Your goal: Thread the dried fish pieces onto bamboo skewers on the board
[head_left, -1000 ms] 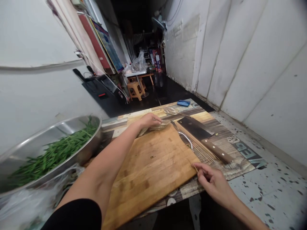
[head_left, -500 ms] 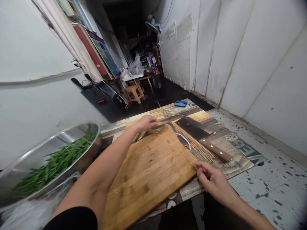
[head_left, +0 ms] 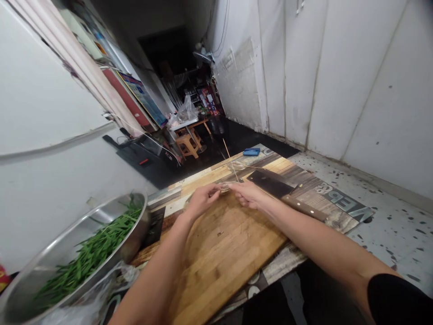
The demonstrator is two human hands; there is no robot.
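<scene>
A: Both hands meet at the far edge of the board (head_left: 216,257)! Left hand (head_left: 205,197), fingers bent in, seems to be pinching the piece (head_left: 226,186); right hand (head_left: 249,193) curled tight beside it.

B: And there's the skewer (head_left: 230,159), rising out of that right hand, leaning away to the left. Its lower end is lost behind the fingers.

A: Why such a grip? I'd say the left steadies something limp, while the right keeps the thin stick from swivelling.

B: The layout looks sensible too. Board square in front, between the forearms. Bowl (head_left: 137,239) of greens (head_left: 91,255) off to the left, probably to leave the elbows room.

A: Cleaver (head_left: 269,183) flat on the table (head_left: 338,205) to the right, partly behind the right forearm; set down, I'd guess, because both hands are busy. Blue box (head_left: 251,151) parked at the far edge, well apart from the work.

B: Now, the piece itself: right between the fingertips, over the board's far edge. Pale, beige, thin, mostly covered by the hands.

A: Folded or flat?

B: Can't tell; too small and too hidden. A similar pale bundle (head_left: 238,165) lies just beyond on the table, a stick running rightward from it.
</scene>
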